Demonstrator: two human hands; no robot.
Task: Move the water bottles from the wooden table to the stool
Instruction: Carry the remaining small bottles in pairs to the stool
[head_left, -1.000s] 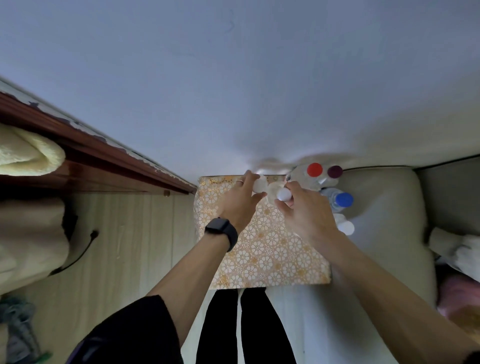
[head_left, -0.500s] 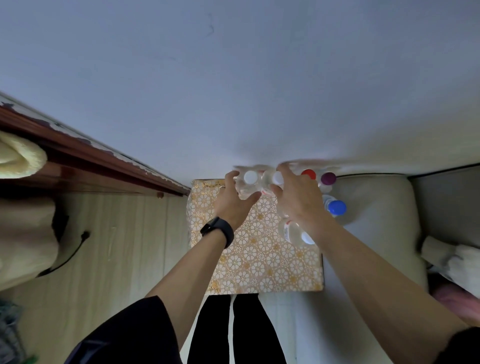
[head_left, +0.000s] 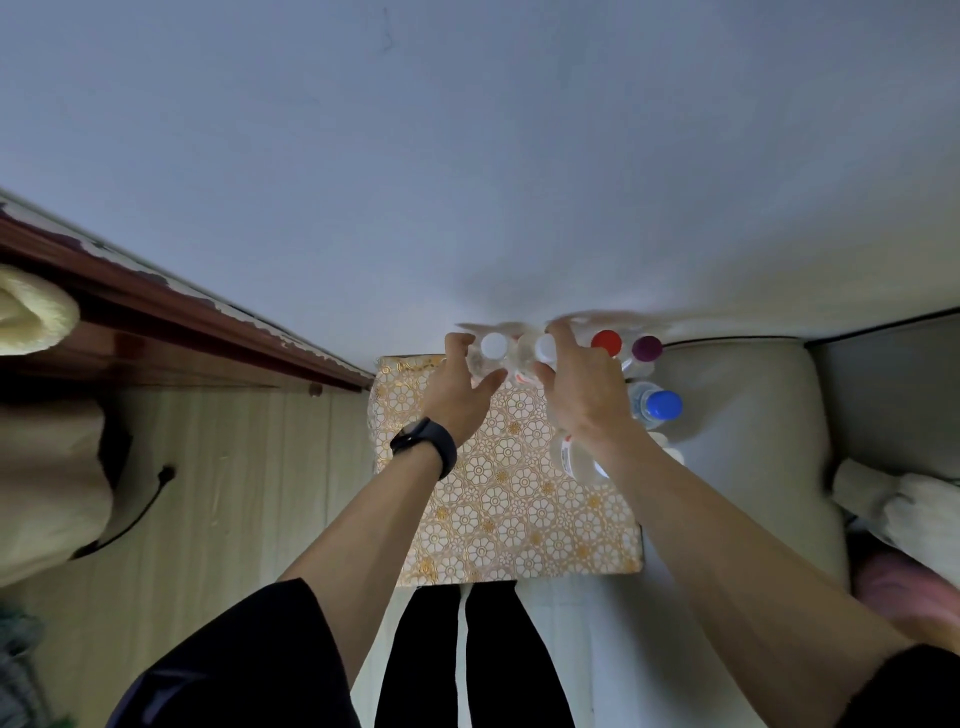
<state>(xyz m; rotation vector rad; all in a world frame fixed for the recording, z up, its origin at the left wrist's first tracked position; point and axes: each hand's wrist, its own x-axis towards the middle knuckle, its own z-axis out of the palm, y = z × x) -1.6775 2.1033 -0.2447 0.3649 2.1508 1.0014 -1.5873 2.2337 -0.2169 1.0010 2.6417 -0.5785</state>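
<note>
Two clear water bottles with white caps stand side by side at the far edge of a gold floral-patterned top (head_left: 519, 514). My left hand (head_left: 457, 397) curls round the left bottle (head_left: 493, 346), thumb on its near side. My right hand (head_left: 584, 397) grips the right bottle (head_left: 543, 349) near its cap. More bottles stand to the right on a grey padded surface (head_left: 743, 415): a red-capped one (head_left: 606, 343), a purple-capped one (head_left: 647, 348) and a blue-capped one (head_left: 664, 404). Another clear bottle (head_left: 577, 461) is partly hidden under my right wrist.
A pale wall (head_left: 467, 156) rises just behind the bottles. A dark wooden ledge (head_left: 182, 322) and light wood flooring (head_left: 249, 467) lie to the left, with a black cable (head_left: 156, 488). Bundled cloth (head_left: 904, 504) sits at the right edge. My legs are below the patterned top.
Both hands carried the two white-capped bottles left and away to the far edge of the patterned top. Over the last half second they have hardly moved.
</note>
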